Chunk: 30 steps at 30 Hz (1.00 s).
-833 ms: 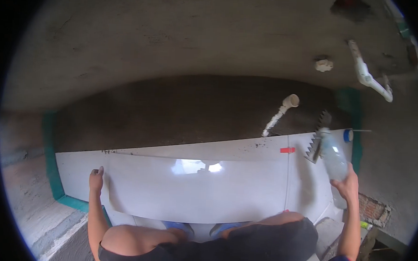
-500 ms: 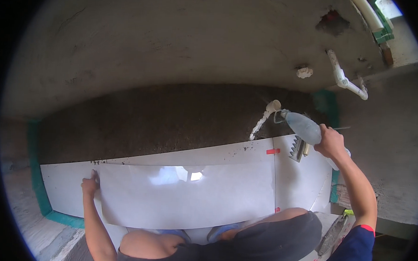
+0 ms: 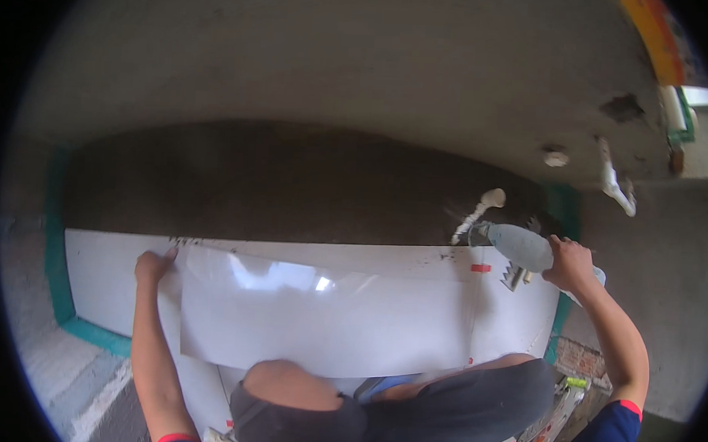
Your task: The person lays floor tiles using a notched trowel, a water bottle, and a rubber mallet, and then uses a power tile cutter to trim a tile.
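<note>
A large glossy white tile (image 3: 326,318) stands in front of a row of white tiles along the wall, its lower edge close to my knees. My left hand (image 3: 156,266) is closed at the tile's upper left corner, with a fingertip at the edge. On the right, my right hand (image 3: 571,264) grips a pale, translucent, bottle-shaped thing (image 3: 519,247), its narrow end pointing left and a thin loop at its neck. A notched trowel (image 3: 514,276) shows its teeth below this thing; whether my hand holds it too I cannot tell.
Dark, rough wall (image 3: 276,190) rises above the tile row. A white pipe stub (image 3: 491,200) juts out near the bottle-shaped thing; another bent white pipe (image 3: 613,182) is higher right. Green bands (image 3: 61,271) edge the corners. A long tool (image 3: 555,419) lies at lower right.
The view has tilted and shifted. My left hand has moved up with the tile's left end, whose upper edge now slopes down rightward. My right hand still grips the bottle-shaped thing.
</note>
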Available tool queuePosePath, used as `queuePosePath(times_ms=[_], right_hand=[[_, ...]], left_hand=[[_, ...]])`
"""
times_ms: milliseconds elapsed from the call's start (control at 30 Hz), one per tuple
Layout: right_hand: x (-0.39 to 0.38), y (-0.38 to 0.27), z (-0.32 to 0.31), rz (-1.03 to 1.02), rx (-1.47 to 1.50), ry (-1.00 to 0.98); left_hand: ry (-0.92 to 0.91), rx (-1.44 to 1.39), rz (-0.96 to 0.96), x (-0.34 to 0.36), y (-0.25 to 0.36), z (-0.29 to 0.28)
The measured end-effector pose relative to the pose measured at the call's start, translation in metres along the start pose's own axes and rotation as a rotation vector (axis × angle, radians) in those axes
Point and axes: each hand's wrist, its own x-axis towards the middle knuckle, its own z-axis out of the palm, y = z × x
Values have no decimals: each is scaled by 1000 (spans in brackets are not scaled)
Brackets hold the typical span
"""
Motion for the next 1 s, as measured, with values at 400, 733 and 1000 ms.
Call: queuePosePath(times_ms=[400,733,1000], right_hand=[[10,-69,-45,-297,-6,163],[12,-66,-63,-229,-107,205],[24,-73,-97,-217,-139,353]], left_hand=[[-28,-61,-57,-16,10,-16],[-22,-13,-69,-17,13,-21],[-12,-51,-68,-21,13,-23]])
